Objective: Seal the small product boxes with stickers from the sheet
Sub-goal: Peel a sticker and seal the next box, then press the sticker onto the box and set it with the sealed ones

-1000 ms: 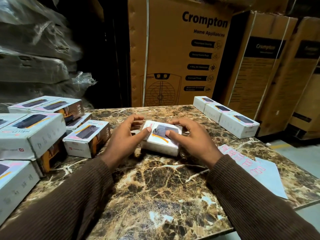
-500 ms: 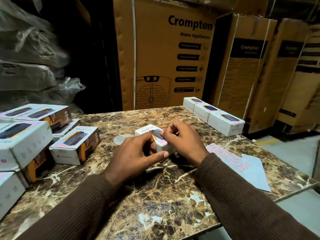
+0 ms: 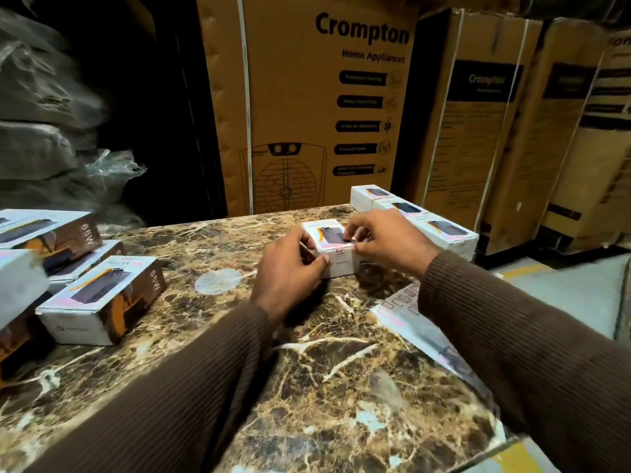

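Note:
A small white product box [image 3: 329, 238] sits on the marble table [image 3: 307, 370] between my hands, right beside a row of three white boxes [image 3: 440, 233] at the back right. My left hand [image 3: 290, 271] grips its near left corner, thumb on the front face. My right hand [image 3: 389, 242] holds its right side with fingertips on the top edge, next to a small pink sticker on the front lip. The sticker sheet [image 3: 403, 312] lies to the right, partly under my right sleeve.
Several more white and orange boxes [image 3: 99, 302] are piled along the table's left edge. Tall Crompton cartons [image 3: 321, 107] stand behind the table. Plastic-wrapped bundles [image 3: 44, 131] fill the far left. The table's right edge drops to a grey floor [image 3: 563, 288].
Both hands have carried the box away from the middle of the table, back and to the right, up against the row of three boxes. The camera has turned right.

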Available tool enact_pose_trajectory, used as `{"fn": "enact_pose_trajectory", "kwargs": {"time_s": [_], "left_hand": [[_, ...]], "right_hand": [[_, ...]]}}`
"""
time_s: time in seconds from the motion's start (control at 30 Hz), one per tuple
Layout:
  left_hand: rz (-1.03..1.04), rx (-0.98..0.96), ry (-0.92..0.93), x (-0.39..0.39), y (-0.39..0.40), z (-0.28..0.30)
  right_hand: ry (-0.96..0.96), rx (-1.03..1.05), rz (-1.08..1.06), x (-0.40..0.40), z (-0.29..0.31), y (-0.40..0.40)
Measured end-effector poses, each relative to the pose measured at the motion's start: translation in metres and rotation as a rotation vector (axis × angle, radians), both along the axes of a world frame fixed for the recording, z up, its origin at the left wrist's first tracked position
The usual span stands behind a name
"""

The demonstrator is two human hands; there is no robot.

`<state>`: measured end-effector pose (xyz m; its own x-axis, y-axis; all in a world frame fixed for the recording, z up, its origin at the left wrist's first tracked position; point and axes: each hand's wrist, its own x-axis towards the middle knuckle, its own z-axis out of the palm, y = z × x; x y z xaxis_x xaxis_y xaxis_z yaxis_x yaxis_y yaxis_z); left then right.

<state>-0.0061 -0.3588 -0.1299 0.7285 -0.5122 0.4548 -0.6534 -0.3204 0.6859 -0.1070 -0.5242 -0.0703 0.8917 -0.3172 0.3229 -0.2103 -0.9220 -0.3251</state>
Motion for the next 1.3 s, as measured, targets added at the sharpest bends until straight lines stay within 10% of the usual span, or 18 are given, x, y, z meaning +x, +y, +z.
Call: {"fn": "enact_pose_trajectory", "kwargs": {"time_s": [0.7, 1.3], "left_hand": [[-0.247, -0.162, 0.654, 0.096, -0.157, -0.001], [0.144, -0.194, 0.321, 0.039, -0.031, 0.037]], "right_hand": [[0.179, -0.28, -0.099, 0.122, 0.016, -0.133], [0.065, -0.317, 0.118, 0.063, 0.038, 0.0]]}}
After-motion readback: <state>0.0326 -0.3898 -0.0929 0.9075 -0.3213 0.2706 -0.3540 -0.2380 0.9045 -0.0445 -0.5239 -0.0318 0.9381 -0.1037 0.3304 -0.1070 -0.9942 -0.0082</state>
